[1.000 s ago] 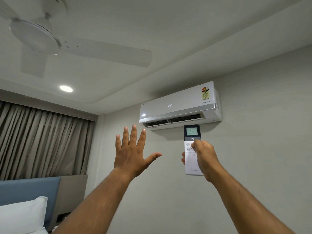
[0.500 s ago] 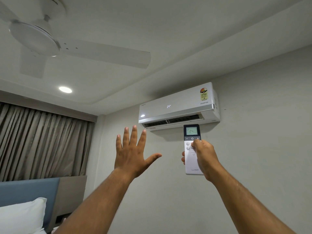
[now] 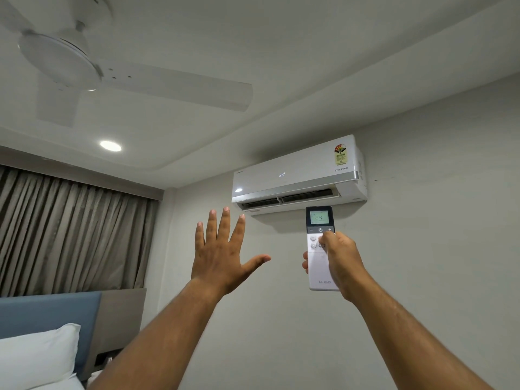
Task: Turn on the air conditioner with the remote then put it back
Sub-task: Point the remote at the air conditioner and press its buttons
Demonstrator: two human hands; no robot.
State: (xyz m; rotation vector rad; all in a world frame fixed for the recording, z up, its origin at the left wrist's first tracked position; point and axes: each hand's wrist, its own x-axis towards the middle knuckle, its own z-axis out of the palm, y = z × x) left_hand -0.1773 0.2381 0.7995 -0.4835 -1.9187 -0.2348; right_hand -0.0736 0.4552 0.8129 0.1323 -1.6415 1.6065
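A white air conditioner [image 3: 295,173] hangs high on the wall, its front panel showing 24 and its bottom flap open. My right hand [image 3: 339,260] is raised below it, gripping a white remote [image 3: 316,266] upright, thumb resting on the buttons under the power key. The remote's lit screen [image 3: 318,217] reads 24. My left hand [image 3: 222,254] is held up beside it, palm toward the wall, fingers spread, holding nothing.
A white ceiling fan [image 3: 84,68] spreads overhead at the upper left, near a lit ceiling spotlight [image 3: 110,145]. Grey curtains [image 3: 64,235] cover the left wall. A bed with a blue headboard [image 3: 47,313] and a white pillow [image 3: 33,356] sits at the lower left.
The air conditioner's flap has opened a little wider. Both hands stay raised in nearly the same places; the view has shifted slightly.
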